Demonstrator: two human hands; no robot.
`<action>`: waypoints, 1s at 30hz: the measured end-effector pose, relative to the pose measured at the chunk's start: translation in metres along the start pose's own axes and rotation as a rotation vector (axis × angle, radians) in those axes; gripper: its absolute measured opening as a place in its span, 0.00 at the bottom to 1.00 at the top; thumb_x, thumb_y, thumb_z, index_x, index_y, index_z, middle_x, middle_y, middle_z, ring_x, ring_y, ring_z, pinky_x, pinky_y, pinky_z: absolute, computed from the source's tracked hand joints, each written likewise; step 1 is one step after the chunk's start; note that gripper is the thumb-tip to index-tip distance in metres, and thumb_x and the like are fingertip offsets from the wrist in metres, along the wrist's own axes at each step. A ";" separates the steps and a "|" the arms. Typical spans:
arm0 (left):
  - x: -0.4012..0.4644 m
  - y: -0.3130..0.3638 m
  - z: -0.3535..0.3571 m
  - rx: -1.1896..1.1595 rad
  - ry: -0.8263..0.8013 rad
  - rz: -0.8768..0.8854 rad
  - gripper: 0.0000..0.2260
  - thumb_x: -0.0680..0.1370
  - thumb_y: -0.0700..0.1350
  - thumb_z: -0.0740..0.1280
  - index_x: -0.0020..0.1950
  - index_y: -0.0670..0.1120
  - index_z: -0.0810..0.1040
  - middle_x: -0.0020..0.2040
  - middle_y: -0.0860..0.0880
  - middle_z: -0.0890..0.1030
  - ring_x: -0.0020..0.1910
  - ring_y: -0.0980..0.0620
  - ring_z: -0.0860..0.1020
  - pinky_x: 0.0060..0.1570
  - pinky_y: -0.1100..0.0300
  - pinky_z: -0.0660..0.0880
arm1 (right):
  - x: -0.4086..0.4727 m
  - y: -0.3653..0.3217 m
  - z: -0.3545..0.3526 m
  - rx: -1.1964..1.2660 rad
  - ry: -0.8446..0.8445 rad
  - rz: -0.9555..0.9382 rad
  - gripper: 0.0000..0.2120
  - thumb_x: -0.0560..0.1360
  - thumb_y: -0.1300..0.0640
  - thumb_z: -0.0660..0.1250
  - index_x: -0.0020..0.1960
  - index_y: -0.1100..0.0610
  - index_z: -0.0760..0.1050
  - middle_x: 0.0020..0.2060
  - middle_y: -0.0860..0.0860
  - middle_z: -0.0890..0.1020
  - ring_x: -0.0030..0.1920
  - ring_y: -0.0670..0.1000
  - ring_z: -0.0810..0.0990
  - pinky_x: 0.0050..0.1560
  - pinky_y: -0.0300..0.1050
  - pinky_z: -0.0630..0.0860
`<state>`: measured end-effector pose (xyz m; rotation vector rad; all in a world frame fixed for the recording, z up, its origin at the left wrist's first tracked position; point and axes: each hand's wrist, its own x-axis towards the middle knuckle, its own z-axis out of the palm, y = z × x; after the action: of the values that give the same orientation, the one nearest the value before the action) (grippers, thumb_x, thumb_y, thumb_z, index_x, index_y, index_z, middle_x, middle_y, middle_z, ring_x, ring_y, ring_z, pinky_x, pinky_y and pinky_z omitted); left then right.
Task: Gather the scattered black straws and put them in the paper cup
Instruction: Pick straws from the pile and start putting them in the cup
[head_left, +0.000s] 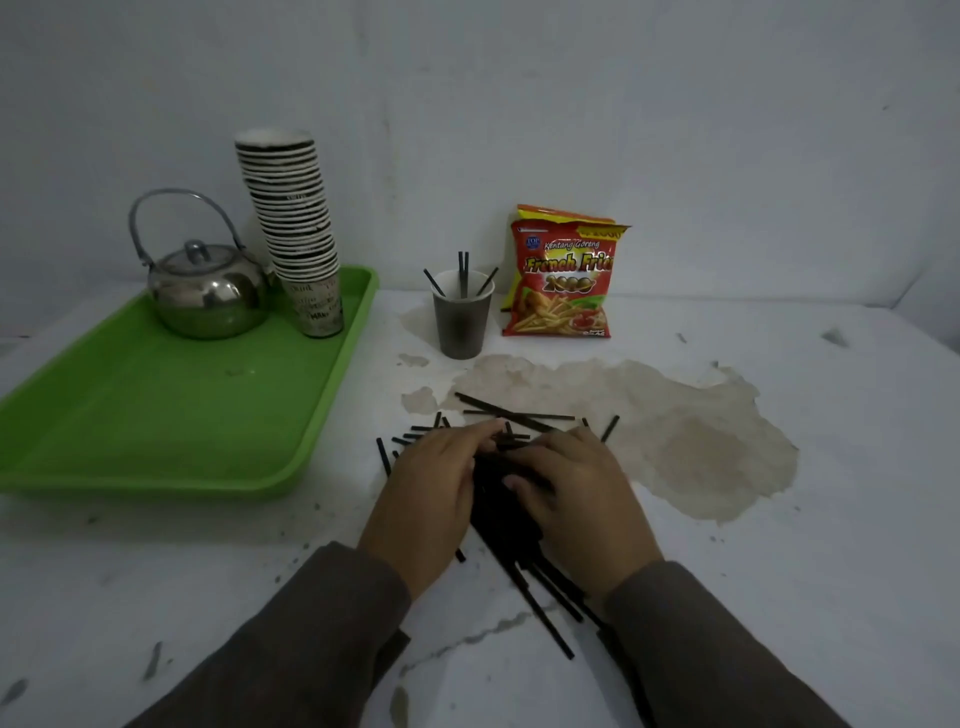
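Observation:
A dark paper cup (461, 322) stands upright at the back of the white table, with several black straws sticking out of its mouth. A heap of black straws (511, 514) lies in the middle of the table, and loose ones (514, 413) fan out beyond my fingers. My left hand (423, 499) and my right hand (576, 499) press in on the heap from either side, fingers curled over the straws. Much of the heap is hidden under my palms. Straw ends (550, 618) poke out toward me between my wrists.
A green tray (130, 415) fills the left side, carrying a metal teapot (208, 291) and a tall stack of paper cups (296, 228). A red French fries bag (563, 280) stands just right of the cup. A brown patch of worn surface (691, 431) spreads to the right.

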<state>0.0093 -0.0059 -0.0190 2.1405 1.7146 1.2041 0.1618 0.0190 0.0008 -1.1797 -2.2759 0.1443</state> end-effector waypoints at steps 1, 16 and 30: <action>0.000 0.000 0.000 -0.014 0.017 -0.007 0.18 0.75 0.34 0.58 0.63 0.46 0.73 0.53 0.48 0.81 0.52 0.58 0.73 0.58 0.71 0.64 | 0.003 -0.005 0.005 -0.049 -0.035 -0.039 0.12 0.71 0.57 0.68 0.54 0.55 0.79 0.48 0.53 0.83 0.49 0.56 0.76 0.50 0.47 0.71; 0.002 -0.003 -0.002 0.014 0.091 -0.036 0.20 0.73 0.30 0.60 0.61 0.47 0.75 0.56 0.48 0.78 0.58 0.52 0.73 0.61 0.54 0.70 | 0.012 0.001 0.008 0.016 -0.061 0.165 0.07 0.72 0.62 0.64 0.46 0.59 0.80 0.42 0.53 0.79 0.44 0.51 0.74 0.46 0.40 0.69; 0.001 0.004 0.013 0.187 -0.222 0.167 0.16 0.79 0.47 0.58 0.66 0.53 0.70 0.66 0.55 0.72 0.67 0.56 0.65 0.65 0.59 0.60 | 0.007 0.033 -0.032 1.064 0.028 0.671 0.07 0.76 0.64 0.61 0.47 0.59 0.77 0.30 0.48 0.82 0.36 0.48 0.76 0.43 0.43 0.73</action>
<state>0.0207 -0.0019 -0.0249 2.4624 1.6370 0.8288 0.1994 0.0387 0.0196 -1.1983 -1.2867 1.3641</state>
